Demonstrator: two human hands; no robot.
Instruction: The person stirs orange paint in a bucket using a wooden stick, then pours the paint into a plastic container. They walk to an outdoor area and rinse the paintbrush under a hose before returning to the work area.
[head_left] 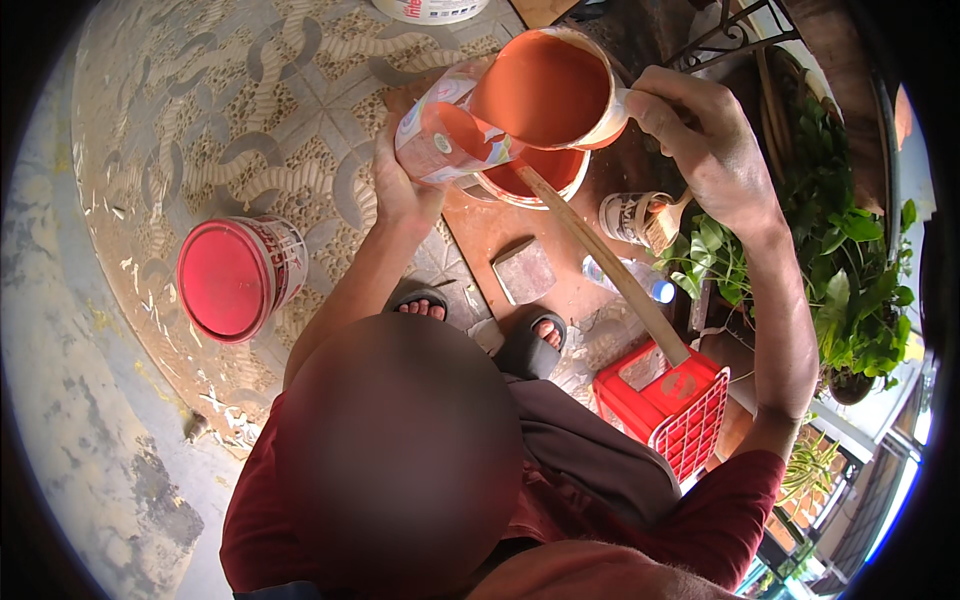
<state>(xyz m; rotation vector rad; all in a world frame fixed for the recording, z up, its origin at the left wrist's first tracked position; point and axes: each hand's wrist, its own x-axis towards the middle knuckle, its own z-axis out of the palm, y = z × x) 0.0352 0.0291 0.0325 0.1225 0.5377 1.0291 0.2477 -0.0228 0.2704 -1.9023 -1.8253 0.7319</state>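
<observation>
My left hand (405, 190) grips a translucent plastic container (432, 140) with orange inside and a label. My right hand (695, 140) holds a tub of orange paint (540, 90) by its side near the rim, tilted just above and against that container. Below both, a larger bucket (535, 198) of orange paint is partly hidden, with a long wooden stick (600, 255) slanting across from it toward my lower right. A small tin (625, 215) with a brush handle (675, 210) stands beside the bucket. Whether paint is flowing between the held containers, I cannot tell.
A red-lidded bucket (225, 280) stands at left on patterned tiles, a white bucket (428, 8) at top. At right are leafy plants (850, 250), a water bottle (655, 290) and a red crate (685, 430). A tile piece (525, 270) lies near my sandalled feet.
</observation>
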